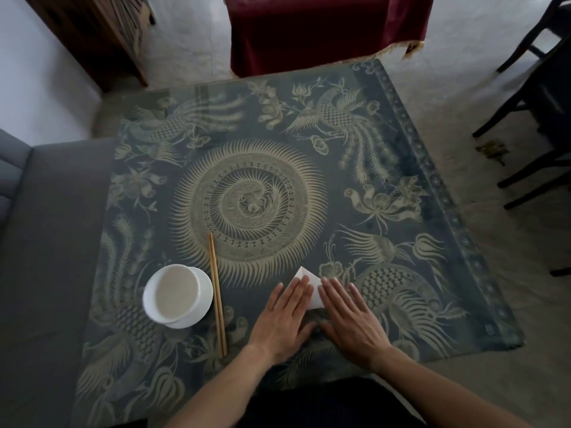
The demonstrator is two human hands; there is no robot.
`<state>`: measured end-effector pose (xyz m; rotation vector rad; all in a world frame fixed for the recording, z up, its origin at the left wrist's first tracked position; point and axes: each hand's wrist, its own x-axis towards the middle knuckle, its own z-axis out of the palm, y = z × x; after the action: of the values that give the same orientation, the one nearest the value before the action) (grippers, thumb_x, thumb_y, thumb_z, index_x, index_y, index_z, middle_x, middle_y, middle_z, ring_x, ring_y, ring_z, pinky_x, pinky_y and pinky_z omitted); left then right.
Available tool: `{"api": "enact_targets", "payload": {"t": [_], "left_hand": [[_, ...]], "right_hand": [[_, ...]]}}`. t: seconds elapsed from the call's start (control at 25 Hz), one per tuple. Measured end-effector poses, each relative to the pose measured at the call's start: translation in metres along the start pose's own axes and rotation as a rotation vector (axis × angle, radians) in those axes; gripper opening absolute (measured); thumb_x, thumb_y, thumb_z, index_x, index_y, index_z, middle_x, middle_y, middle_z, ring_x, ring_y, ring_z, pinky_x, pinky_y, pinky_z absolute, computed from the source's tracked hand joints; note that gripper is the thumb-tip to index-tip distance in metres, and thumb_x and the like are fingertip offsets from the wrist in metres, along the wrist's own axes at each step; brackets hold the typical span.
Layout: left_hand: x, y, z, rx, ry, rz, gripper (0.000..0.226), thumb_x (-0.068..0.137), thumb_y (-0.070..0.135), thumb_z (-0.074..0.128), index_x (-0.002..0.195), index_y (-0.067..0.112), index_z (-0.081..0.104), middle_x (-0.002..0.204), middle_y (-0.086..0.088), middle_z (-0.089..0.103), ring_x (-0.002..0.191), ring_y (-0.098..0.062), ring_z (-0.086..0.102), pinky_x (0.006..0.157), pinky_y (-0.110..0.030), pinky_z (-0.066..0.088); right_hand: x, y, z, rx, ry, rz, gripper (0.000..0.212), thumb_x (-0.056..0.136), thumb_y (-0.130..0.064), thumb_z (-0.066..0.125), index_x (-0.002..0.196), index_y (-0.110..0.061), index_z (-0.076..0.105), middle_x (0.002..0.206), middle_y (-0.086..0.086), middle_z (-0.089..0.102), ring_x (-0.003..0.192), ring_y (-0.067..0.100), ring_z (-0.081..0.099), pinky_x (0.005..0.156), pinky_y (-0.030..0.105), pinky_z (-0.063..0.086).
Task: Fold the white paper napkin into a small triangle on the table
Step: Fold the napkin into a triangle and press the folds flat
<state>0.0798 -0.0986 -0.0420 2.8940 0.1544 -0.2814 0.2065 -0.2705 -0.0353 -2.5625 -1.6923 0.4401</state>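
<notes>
Item one, the white paper napkin (310, 287): we find it folded to a small pointed shape, lying flat on the desk (432, 211) near the front edge and right of centre. Its tip points away from us, and only the middle strip and the tip show between the two hands; the rest is covered.

Item two, the left hand (285, 316): palm down, fingers straight and lying close together, flat on the left part of the napkin. We see nothing pinched in it.

Item three, the right hand (349, 316): palm down, fingers straight and slightly fanned, flat along the right edge of the napkin and on the desk beside it. It too grips nothing. The thumbs of both hands come near each other below the napkin; whether they touch we cannot tell.

Item four, the desk covering: a dark blue-grey surface printed with pale birds, flowers and a large round sunburst in the middle, with a glassy sheen.

Item five, a white bowl (176, 293): it stands on a white saucer (204, 291) at the front left of the desk, well apart from the napkin. The inside looks pale beige; we cannot tell what it holds.

Item six, a pair of wooden chopsticks (217, 295): laid side by side just right of the saucer, running from the sunburst toward the front edge.

Item seven, surroundings: a grey sofa (46, 242) on the left, dark red cloth (324, 32) beyond the far edge, dark chair legs (525, 118) on the right
</notes>
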Motion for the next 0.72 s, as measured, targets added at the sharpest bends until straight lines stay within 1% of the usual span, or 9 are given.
{"api": "enact_targets", "payload": {"t": [0.12, 0.2, 0.28, 0.4, 0.48, 0.56, 0.6, 0.72], "left_hand": [[-0.013, 0.010, 0.010, 0.021, -0.049, -0.094, 0.069, 0.104, 0.052, 0.022, 0.155, 0.007, 0.007, 0.164, -0.008, 0.001, 0.150, -0.022, -0.005, 0.116, -0.044, 0.001], [-0.015, 0.011, 0.012, 0.026, -0.067, -0.129, 0.070, 0.103, 0.053, 0.018, 0.154, 0.009, 0.002, 0.163, -0.007, -0.004, 0.149, -0.021, -0.011, 0.116, -0.045, -0.003], [-0.016, 0.011, 0.011, 0.027, -0.087, -0.139, 0.070, 0.102, 0.053, 0.017, 0.154, 0.010, 0.001, 0.162, -0.006, -0.007, 0.149, -0.021, -0.012, 0.117, -0.046, -0.004], [-0.026, 0.010, 0.013, 0.037, -0.084, -0.172, 0.069, 0.102, 0.052, 0.025, 0.154, 0.008, 0.016, 0.163, -0.008, 0.008, 0.150, -0.023, 0.003, 0.115, -0.048, 0.005], [-0.039, 0.005, 0.014, 0.028, -0.085, -0.182, 0.068, 0.101, 0.051, 0.030, 0.154, 0.008, 0.021, 0.163, -0.008, 0.013, 0.150, -0.023, 0.009, 0.115, -0.049, 0.008], [-0.051, -0.003, 0.015, 0.034, -0.087, -0.186, 0.068, 0.102, 0.051, 0.030, 0.154, 0.009, 0.021, 0.163, -0.007, 0.014, 0.150, -0.022, 0.012, 0.115, -0.050, 0.009], [-0.055, -0.006, 0.014, 0.037, -0.092, -0.182, 0.067, 0.102, 0.051, 0.029, 0.154, 0.009, 0.020, 0.163, -0.006, 0.013, 0.150, -0.021, 0.011, 0.115, -0.050, 0.009], [-0.065, -0.014, 0.010, 0.051, -0.099, -0.170, 0.065, 0.103, 0.050, 0.028, 0.155, 0.011, 0.021, 0.163, -0.004, 0.016, 0.149, -0.019, 0.014, 0.116, -0.051, 0.009]], "right_hand": [[0.010, -0.007, 0.002, -0.025, -0.076, -0.033, 0.070, 0.101, -0.051, 0.028, 0.153, -0.007, 0.012, 0.161, 0.011, 0.005, 0.148, 0.026, 0.001, 0.116, 0.045, 0.006], [0.010, -0.005, 0.005, -0.034, -0.100, -0.035, 0.074, 0.100, -0.056, 0.023, 0.153, -0.008, 0.004, 0.161, 0.010, -0.002, 0.148, 0.025, -0.006, 0.116, 0.043, 0.002], [0.009, -0.004, 0.005, -0.039, -0.117, -0.042, 0.075, 0.099, -0.058, 0.021, 0.153, -0.009, 0.002, 0.161, 0.009, -0.006, 0.148, 0.025, -0.008, 0.116, 0.044, 0.000], [0.009, -0.005, 0.004, -0.032, -0.115, -0.033, 0.075, 0.098, -0.058, 0.020, 0.153, -0.009, 0.006, 0.161, 0.009, -0.003, 0.148, 0.026, -0.004, 0.116, 0.044, 0.002], [0.009, -0.005, 0.003, -0.030, -0.113, -0.035, 0.075, 0.098, -0.058, 0.022, 0.154, -0.009, 0.008, 0.161, 0.009, 0.000, 0.148, 0.025, -0.002, 0.116, 0.044, 0.004], [0.008, -0.004, 0.002, -0.025, -0.105, -0.033, 0.075, 0.099, -0.058, 0.027, 0.153, -0.008, 0.012, 0.161, 0.010, 0.005, 0.148, 0.026, 0.003, 0.115, 0.043, 0.006], [0.008, -0.003, 0.002, -0.019, -0.108, -0.037, 0.075, 0.099, -0.058, 0.027, 0.154, -0.009, 0.012, 0.161, 0.009, 0.005, 0.148, 0.026, 0.004, 0.115, 0.043, 0.005], [0.009, -0.001, 0.002, -0.027, -0.136, -0.047, 0.076, 0.099, -0.059, 0.023, 0.154, -0.011, 0.002, 0.161, 0.007, -0.007, 0.148, 0.024, -0.005, 0.116, 0.042, 0.001]]}}
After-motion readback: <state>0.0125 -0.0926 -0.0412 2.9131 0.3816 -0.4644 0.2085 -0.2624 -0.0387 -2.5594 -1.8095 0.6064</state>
